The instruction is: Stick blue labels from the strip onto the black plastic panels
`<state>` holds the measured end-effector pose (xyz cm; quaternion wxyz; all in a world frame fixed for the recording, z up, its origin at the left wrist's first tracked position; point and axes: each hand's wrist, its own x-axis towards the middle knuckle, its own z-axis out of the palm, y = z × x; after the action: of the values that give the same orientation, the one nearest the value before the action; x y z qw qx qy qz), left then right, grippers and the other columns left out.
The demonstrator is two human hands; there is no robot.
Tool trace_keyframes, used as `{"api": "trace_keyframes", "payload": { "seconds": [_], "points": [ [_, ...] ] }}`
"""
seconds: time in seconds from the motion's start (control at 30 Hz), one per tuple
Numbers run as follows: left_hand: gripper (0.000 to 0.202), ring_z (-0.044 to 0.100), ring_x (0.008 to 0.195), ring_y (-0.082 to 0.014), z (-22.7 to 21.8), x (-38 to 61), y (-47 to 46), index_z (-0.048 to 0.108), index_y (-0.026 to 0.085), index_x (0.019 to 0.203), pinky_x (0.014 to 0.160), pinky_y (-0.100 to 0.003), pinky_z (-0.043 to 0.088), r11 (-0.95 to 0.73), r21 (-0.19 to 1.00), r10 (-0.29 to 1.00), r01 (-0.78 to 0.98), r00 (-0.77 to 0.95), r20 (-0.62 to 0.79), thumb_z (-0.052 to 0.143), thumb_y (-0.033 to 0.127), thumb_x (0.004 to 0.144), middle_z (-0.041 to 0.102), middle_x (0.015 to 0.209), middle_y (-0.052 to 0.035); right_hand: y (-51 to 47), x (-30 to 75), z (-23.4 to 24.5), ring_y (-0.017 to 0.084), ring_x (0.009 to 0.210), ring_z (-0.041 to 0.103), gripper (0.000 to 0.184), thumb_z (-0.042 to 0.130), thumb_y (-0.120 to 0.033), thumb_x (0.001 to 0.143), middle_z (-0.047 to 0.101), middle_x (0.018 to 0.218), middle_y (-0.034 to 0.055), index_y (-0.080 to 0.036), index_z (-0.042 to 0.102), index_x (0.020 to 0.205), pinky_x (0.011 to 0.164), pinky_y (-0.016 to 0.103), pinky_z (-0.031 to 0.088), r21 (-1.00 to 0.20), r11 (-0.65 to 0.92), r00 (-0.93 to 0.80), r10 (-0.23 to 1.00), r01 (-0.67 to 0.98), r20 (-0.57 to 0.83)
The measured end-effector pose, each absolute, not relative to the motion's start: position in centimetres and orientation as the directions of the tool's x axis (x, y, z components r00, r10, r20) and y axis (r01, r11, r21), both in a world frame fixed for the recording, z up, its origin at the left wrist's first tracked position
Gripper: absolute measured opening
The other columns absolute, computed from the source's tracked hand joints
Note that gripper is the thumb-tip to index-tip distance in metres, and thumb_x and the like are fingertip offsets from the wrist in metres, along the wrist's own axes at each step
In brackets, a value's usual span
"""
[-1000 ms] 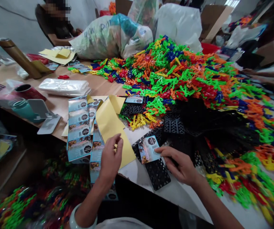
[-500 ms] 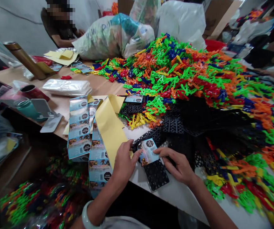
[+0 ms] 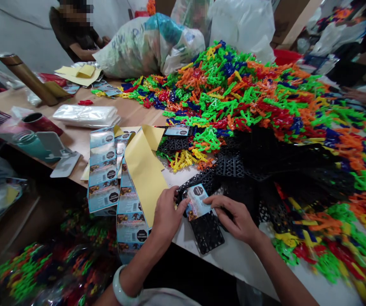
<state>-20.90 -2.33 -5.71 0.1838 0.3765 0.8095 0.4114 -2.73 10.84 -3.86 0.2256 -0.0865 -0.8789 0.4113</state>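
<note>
A blue-and-white printed label sticker (image 3: pixel 198 201) lies over the upper part of a black lattice plastic piece (image 3: pixel 207 234). At the left edge, my left hand (image 3: pixel 167 214) is closed, its thumb on the label and its fingers beside the black plastic. My right hand (image 3: pixel 232 216) pinches at the label's right edge, index fingertip on top and the other fingers curled under. More black lattice pieces (image 3: pixel 230 165) lie just beyond both hands. To the left, strips of the same labels (image 3: pixel 103 170) hang over the table edge beside yellow backing paper (image 3: pixel 144 168).
A large heap of coloured plastic figures (image 3: pixel 234 85) covers the far and right side. Stuffed bags (image 3: pixel 147 44) stand behind it. On the left are a gold flask (image 3: pixel 29 78), a phone stand (image 3: pixel 64 163), a teal jar (image 3: pixel 31 144) and clear bags (image 3: pixel 85 115). A person (image 3: pixel 77 38) sits across the table.
My right fingertips have shifted slightly left along the label's edge. My left hand stays in place on the label and black plastic. The whole view has moved a little.
</note>
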Motion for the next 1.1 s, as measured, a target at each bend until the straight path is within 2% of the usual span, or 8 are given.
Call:
{"api": "trace_keyframes", "payload": {
  "seconds": [0.33,0.7,0.8,0.9,1.0,1.1],
  "points": [
    [0.029,0.057,0.092,-0.023,-5.4,-20.9,-1.1,0.061,0.016,0.111,0.084,-0.037,0.048,0.498,0.743,0.706,0.447,-0.707,-0.048,0.062,0.025,0.083,0.057,0.095,-0.007,11.0,-3.0,-4.2,0.016,0.104,0.061,0.022,0.043,-0.007,0.09,0.064,0.113,0.0072,-0.022,0.052,0.103,0.093,0.029,0.046,-0.766,0.642,-0.909,0.333,0.023,0.251],
    [0.03,0.057,0.092,-0.0223,-5.7,-21.1,-0.6,0.061,0.019,0.111,0.083,-0.036,0.047,0.478,0.772,0.705,0.418,-0.707,-0.054,0.062,0.021,0.08,0.055,0.093,-0.0053,11.2,-3.5,-2.7,0.017,0.09,0.064,0.019,0.045,-0.01,0.086,0.068,0.099,0.0049,-0.021,0.057,0.097,0.084,0.029,0.049,-0.752,0.64,-0.924,0.366,0.161,0.113],
    [0.031,0.058,0.088,-0.0204,-5.9,-21.2,-0.6,0.062,0.021,0.11,0.078,-0.033,0.047,0.469,0.789,0.703,0.398,-0.709,-0.06,0.063,0.021,0.079,0.054,0.09,-0.0035,11.2,-3.4,-2.0,0.018,0.09,0.066,0.025,0.047,-0.009,0.081,0.07,0.1,0.0045,-0.021,0.061,0.099,0.084,0.029,0.05,-0.701,0.683,-0.937,0.343,0.205,0.061],
    [0.028,0.057,0.084,-0.0195,-6.1,-21.5,-0.4,0.064,0.021,0.106,0.075,-0.032,0.047,0.462,0.804,0.701,0.374,-0.709,-0.073,0.064,0.021,0.077,0.053,0.087,-0.0028,10.9,-2.9,-1.4,0.019,0.102,0.065,0.034,0.049,-0.01,0.081,0.069,0.113,0.0043,-0.022,0.063,0.11,0.092,0.031,0.049,-0.628,0.749,-0.958,0.285,0.213,0.015],
    [0.028,0.056,0.082,-0.0192,-6.2,-21.6,-0.3,0.065,0.019,0.104,0.074,-0.032,0.046,0.458,0.819,0.695,0.346,-0.713,-0.087,0.065,0.021,0.076,0.052,0.085,-0.0026,9.9,-1.8,-1.1,0.022,0.112,0.063,0.041,0.051,-0.019,0.087,0.059,0.134,0.0042,-0.026,0.057,0.128,0.095,0.035,0.049,-0.506,0.833,-0.972,0.23,0.223,-0.049],
    [0.028,0.055,0.082,-0.0191,-6.2,-21.7,-0.3,0.065,0.019,0.104,0.076,-0.033,0.045,0.444,0.836,0.694,0.322,-0.714,-0.094,0.065,0.02,0.076,0.051,0.085,-0.0024,8.4,-0.5,-1.2,0.024,0.104,0.067,0.051,0.052,-0.021,0.088,0.047,0.145,0.008,-0.024,0.047,0.139,0.088,0.04,0.051,-0.336,0.913,-0.972,0.221,0.233,-0.076]
  ]
}}
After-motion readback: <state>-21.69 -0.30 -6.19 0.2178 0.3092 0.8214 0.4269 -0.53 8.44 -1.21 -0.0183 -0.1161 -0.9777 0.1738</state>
